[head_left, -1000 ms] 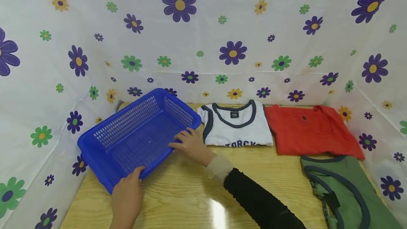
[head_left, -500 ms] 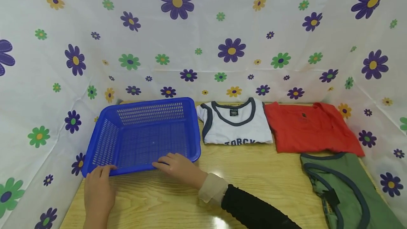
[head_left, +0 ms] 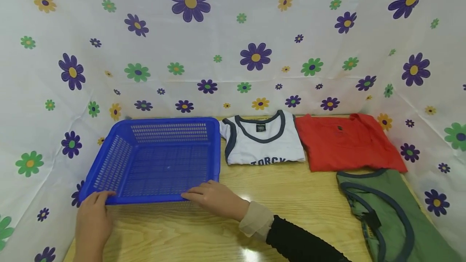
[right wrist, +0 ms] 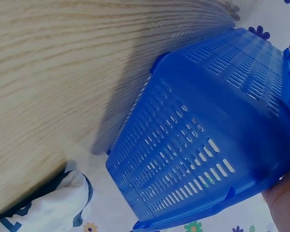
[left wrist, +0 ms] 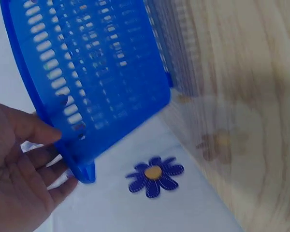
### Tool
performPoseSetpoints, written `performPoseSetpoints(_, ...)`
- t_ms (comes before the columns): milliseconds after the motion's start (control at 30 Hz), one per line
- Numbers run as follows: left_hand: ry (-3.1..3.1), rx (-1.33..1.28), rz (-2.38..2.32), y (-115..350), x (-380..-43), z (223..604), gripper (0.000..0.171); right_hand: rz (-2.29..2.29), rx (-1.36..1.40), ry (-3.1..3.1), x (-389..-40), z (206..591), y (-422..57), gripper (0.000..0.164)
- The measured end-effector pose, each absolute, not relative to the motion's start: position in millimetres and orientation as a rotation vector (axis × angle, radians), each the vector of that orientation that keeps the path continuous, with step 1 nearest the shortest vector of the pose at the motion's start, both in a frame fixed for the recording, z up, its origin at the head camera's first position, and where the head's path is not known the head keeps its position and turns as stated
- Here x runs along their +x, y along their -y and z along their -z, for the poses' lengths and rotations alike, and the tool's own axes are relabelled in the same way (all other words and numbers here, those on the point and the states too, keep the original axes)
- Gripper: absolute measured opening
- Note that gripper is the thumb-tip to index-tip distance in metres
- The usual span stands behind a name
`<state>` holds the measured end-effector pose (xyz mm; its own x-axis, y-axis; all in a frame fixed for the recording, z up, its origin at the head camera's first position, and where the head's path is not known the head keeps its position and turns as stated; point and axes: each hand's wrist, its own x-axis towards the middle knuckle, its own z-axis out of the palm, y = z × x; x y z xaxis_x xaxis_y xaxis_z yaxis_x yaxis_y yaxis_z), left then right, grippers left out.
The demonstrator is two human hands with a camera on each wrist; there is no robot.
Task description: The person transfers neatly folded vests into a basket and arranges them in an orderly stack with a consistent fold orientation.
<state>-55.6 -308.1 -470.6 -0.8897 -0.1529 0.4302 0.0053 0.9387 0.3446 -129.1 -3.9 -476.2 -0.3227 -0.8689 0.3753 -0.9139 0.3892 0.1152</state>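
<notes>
A blue plastic basket (head_left: pixel 145 200) with slotted walls and nothing inside is at the left of the table in the head view, its long side toward me. My left hand (head_left: pixel 92 223) grips the rim at the near left corner. In the left wrist view, the thumb and fingers (left wrist: pixel 44 133) pinch that blue rim. My right hand (head_left: pixel 218 199) holds the near rim toward its right end. Only a small part of this hand (right wrist: pixel 286 203) shows at the edge of the right wrist view, beside the basket wall (right wrist: pixel 193 125).
Right of the basket lies a folded white shirt (head_left: pixel 263 146) with dark trim and lettering. Beside it is a folded red shirt (head_left: pixel 346 146), and nearer me a green one (head_left: pixel 393 209). A flowered cloth (head_left: pixel 218 31) surrounds the wooden table (head_left: pixel 182 233).
The basket has turned from a slant to nearly square with the table's back edge. Both hands keep hold of its rim, the left having moved left and the right a little nearer me.
</notes>
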Motion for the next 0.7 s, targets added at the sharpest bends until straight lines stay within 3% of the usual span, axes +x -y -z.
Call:
performPoseSetpoints(167,2.511,0.131,0.548,272.5,-59.0,465.0,0.044,-0.258,1.53,2.255,-129.7,478.8,0.5,0.034)
performPoseSetpoints(333,2.295,-0.081,0.646,204.7,-63.2,458.9,0.038,-0.48,1.413,2.191,-132.6,471.6,-23.4,0.038)
performPoseSetpoints(567,2.277,-0.393,0.817,95.3,-79.2,452.3,0.033,-0.81,1.019,2.254,-151.4,458.0,-90.3,0.035)
performPoseSetpoints(700,2.465,-0.413,1.019,45.1,-98.9,466.6,0.037,-0.926,0.763,2.373,-172.5,465.2,-134.1,0.029)
